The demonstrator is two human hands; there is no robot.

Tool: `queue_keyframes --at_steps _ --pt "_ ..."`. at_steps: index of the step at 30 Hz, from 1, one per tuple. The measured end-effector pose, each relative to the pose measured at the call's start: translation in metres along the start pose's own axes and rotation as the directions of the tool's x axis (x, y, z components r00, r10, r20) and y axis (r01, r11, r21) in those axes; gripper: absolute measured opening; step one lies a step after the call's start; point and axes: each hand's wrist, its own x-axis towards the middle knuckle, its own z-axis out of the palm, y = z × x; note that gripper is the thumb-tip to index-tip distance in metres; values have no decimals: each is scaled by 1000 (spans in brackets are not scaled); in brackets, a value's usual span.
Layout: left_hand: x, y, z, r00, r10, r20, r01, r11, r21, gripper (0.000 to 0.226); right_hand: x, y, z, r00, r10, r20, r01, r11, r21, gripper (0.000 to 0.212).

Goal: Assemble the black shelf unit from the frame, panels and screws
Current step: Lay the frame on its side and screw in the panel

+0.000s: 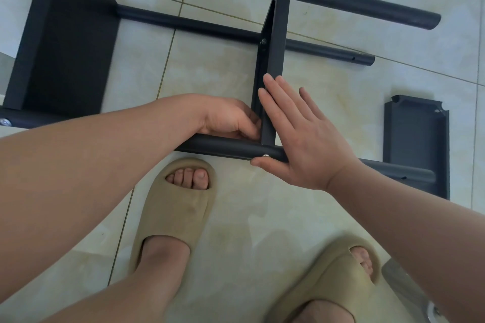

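The black shelf unit lies on its side on the tiled floor. Its near tube (225,146) runs left to right below my hands, with a silver screw (265,156) in it. An upright shelf panel (275,55) joins this tube to the far tubes (341,0). My right hand (301,136) lies flat with straight fingers against the panel's right face, thumb under the near tube beside the screw. My left hand (231,119) is curled at the panel's left side near the joint; what its fingertips hold is hidden. A second panel (65,42) is fixed at the left.
A loose black panel (417,139) lies on the floor at the right, partly under the near tube's end. My two feet in beige slippers (173,207) stand just in front of the frame. Pale floor tiles surround everything.
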Motion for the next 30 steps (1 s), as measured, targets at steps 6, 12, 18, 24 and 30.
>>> queue_keyframes --at_steps 6,12,18,24,30 --pt "0 -1 0 999 24 32 -23 999 -44 19 0 -1 -2 1000 5 18 -5 1000 -1 100" --pt "0 0 -2 995 33 90 -27 997 -73 17 0 -2 -3 1000 5 22 -5 1000 1 99" --pt "-2 3 -2 991 10 131 3 995 -95 20 -1 -1 -3 999 0 41 -1 1000 12 99" --pt "-7 6 4 907 53 -418 89 945 313 26 0 -5 -14 979 63 192 -72 997 41 103" --pt "-36 40 24 605 477 -638 174 702 690 22 -22 -15 -45 946 202 252 -276 911 306 103"
